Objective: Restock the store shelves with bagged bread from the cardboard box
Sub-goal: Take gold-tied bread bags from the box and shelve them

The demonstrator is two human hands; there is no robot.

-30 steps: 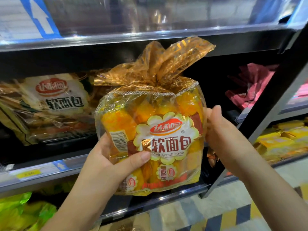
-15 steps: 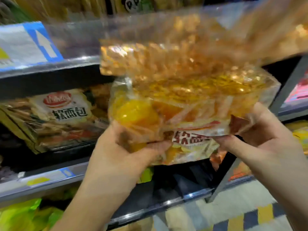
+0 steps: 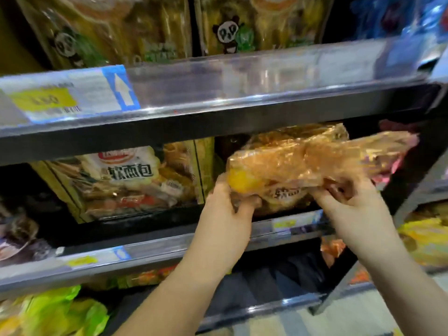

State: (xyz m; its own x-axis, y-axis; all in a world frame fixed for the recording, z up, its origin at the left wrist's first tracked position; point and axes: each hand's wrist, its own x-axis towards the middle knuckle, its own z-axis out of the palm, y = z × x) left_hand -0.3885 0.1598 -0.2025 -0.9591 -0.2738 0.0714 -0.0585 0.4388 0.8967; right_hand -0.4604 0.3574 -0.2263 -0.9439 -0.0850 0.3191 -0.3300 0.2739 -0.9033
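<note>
– Below the blue-arrow label point(image 3: 121, 90), what do you log?
– Item one: bread bag point(image 3: 303, 163), golden film, lying on its side. It sits below and to the right of that label, in the mouth of the shelf bay under it. I have both hands on it. Left hand point(image 3: 225, 214): thumb curled onto the bag's lower left corner, the other fingers behind the film and hidden from me. Right hand point(image 3: 356, 209): fingers bent, pinching the lower right edge.
– Is it resting on the shelf?
– I cannot tell. The view is blurred and the hands cover its underside.
– Neighbours?
– Item two: shelved bread bag point(image 3: 131, 178), upright, directly below the label, apart from the held one. Item three: panda-printed packs point(image 3: 228, 32), above the label. Item four: green-yellow bags point(image 3: 55, 311), well below the label and to its left.
</note>
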